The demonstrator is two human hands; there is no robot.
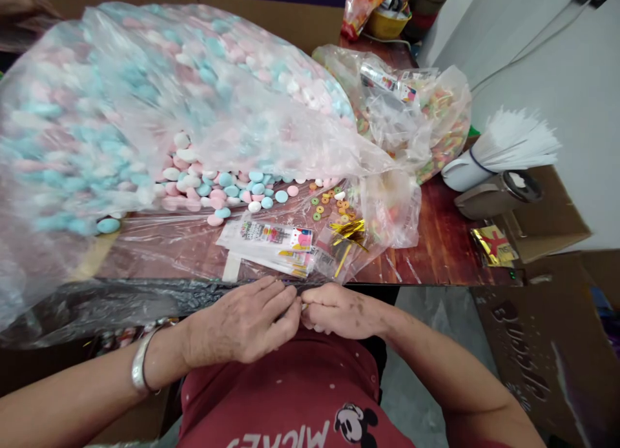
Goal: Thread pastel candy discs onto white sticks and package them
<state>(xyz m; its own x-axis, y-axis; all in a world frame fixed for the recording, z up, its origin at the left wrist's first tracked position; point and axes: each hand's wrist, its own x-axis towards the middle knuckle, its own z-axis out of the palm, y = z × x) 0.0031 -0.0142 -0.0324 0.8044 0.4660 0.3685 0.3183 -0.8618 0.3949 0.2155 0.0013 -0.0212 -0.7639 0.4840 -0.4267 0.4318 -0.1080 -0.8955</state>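
Note:
My left hand (247, 319) and my right hand (336, 309) meet at the table's front edge, just above my lap. Both are closed, fingertips together. A tiny yellowish bit shows between them, but what they grip is mostly hidden. Just beyond lie flat printed plastic bags (276, 236) in a small stack. To their right are a bundle of shiny gold twist ties (349, 230) and a small clear printed packet (332, 253). Behind these, loose ring-shaped sweets (334, 204) and pink, blue and white oval sweets (232, 191) spill over the plastic.
A huge clear bag of pastel sweets (203, 80) covers the table's left and middle. Behind it at right sits another bag of ring sweets (436, 106). White strips in a cup (465, 170), a lidded mug (498, 193) and cardboard boxes (527, 325) stand right. Another person's hand (22, 2) is at upper left.

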